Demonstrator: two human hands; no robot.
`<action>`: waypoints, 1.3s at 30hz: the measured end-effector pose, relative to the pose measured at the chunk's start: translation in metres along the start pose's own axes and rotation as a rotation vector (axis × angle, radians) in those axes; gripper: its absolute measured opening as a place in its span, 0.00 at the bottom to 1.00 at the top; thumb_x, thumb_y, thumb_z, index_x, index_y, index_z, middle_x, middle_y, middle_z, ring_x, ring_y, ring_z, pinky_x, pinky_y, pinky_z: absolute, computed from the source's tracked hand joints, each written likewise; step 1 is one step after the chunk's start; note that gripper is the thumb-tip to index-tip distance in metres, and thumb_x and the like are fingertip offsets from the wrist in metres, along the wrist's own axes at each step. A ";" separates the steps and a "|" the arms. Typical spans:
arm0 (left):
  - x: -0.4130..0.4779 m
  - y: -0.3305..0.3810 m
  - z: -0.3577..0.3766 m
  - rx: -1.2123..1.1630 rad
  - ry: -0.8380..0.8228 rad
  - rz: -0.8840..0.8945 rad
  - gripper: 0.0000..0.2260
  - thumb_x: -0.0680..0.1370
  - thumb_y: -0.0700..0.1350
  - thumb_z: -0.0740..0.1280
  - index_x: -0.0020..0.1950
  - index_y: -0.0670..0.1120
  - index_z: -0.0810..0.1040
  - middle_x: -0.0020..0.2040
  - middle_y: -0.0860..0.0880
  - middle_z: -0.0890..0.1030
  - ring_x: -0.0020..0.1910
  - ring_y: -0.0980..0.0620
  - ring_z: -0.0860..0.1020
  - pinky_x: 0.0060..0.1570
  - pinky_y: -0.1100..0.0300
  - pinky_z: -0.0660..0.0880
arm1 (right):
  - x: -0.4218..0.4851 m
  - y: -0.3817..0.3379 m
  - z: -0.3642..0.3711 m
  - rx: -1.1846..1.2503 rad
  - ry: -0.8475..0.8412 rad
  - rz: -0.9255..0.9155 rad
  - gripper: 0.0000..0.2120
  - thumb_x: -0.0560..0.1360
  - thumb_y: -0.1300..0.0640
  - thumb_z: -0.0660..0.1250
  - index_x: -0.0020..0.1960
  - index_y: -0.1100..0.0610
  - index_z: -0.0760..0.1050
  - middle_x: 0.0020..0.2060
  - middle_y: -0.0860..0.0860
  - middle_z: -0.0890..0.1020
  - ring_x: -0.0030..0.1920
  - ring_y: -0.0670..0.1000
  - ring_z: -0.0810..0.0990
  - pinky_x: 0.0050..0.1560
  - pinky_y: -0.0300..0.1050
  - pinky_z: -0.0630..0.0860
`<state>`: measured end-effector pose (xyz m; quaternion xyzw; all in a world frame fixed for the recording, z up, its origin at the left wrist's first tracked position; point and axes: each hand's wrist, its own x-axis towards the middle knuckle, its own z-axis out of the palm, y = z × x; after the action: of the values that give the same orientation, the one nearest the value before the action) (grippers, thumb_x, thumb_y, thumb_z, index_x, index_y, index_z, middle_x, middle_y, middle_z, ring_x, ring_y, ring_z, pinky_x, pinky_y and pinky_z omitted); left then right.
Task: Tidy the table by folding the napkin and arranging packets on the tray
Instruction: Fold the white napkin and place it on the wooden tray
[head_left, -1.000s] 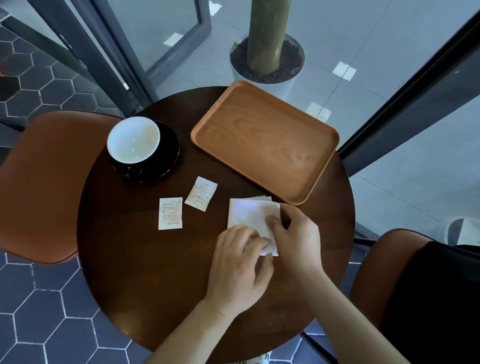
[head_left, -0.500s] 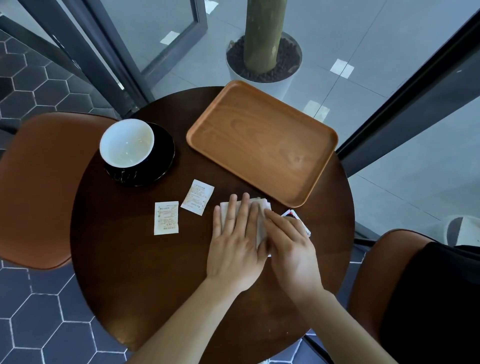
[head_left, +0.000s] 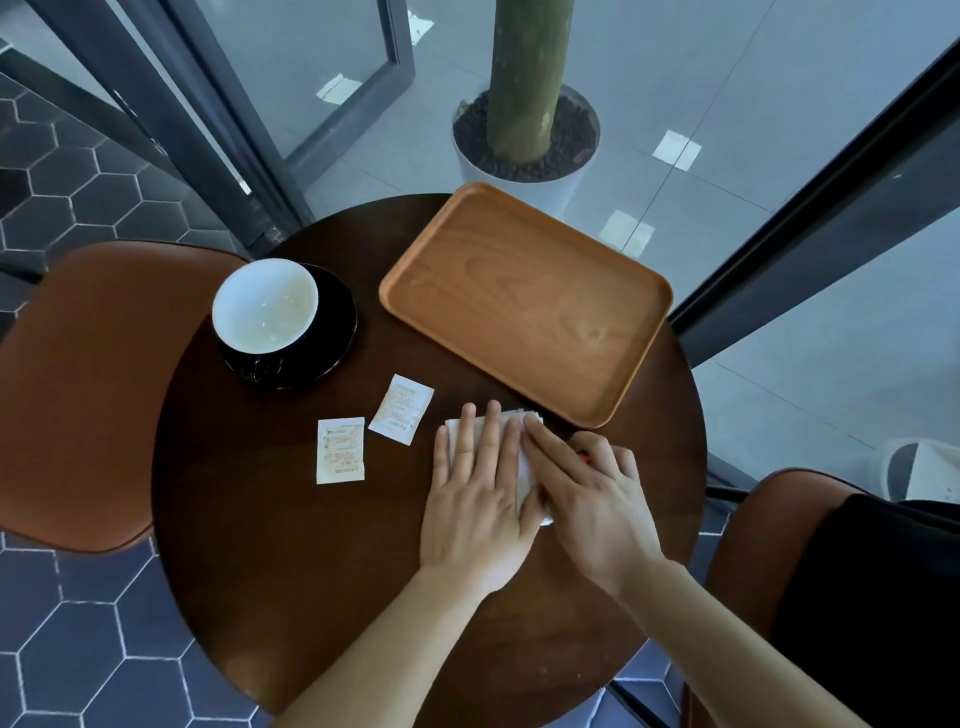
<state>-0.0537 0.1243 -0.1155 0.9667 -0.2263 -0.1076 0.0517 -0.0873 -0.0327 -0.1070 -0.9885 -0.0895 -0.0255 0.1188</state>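
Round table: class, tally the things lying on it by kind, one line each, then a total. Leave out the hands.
Packets: 2
Napkin: 1
Tray: 1
Cup: 1
Saucer: 1
Total: 6
A red-marked thing under the right hand is too hidden to count.

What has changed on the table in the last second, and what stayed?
The left hand uncurled and slid forward, lying flat on the folded white paper napkin; the right hand also straightened its fingers and presses it. The near white paper packet, the far white paper packet, the rectangular wooden tray and the white cup stayed put.
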 end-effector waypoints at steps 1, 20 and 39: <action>0.000 0.000 -0.002 0.000 0.000 0.002 0.33 0.81 0.63 0.49 0.81 0.45 0.49 0.82 0.42 0.49 0.80 0.41 0.42 0.77 0.39 0.49 | 0.000 0.001 0.001 -0.010 -0.012 0.002 0.25 0.79 0.51 0.59 0.77 0.50 0.67 0.74 0.44 0.71 0.58 0.54 0.74 0.53 0.49 0.72; -0.024 -0.010 -0.011 -0.123 0.028 -0.093 0.38 0.81 0.67 0.49 0.81 0.41 0.50 0.81 0.39 0.46 0.81 0.41 0.43 0.77 0.42 0.52 | 0.013 0.004 -0.011 -0.156 -0.137 -0.144 0.23 0.77 0.53 0.59 0.70 0.58 0.72 0.74 0.54 0.71 0.56 0.57 0.75 0.52 0.50 0.70; -0.018 -0.010 -0.040 -0.596 0.057 -0.638 0.28 0.72 0.47 0.75 0.70 0.47 0.72 0.58 0.48 0.79 0.60 0.46 0.75 0.63 0.47 0.70 | 0.065 -0.015 -0.031 -0.119 -0.336 -0.106 0.38 0.72 0.60 0.67 0.80 0.55 0.58 0.73 0.48 0.70 0.67 0.54 0.65 0.63 0.46 0.65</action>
<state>-0.0560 0.1429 -0.0752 0.9336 0.1263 -0.1521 0.2988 -0.0266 -0.0149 -0.0689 -0.9781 -0.1582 0.1285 0.0418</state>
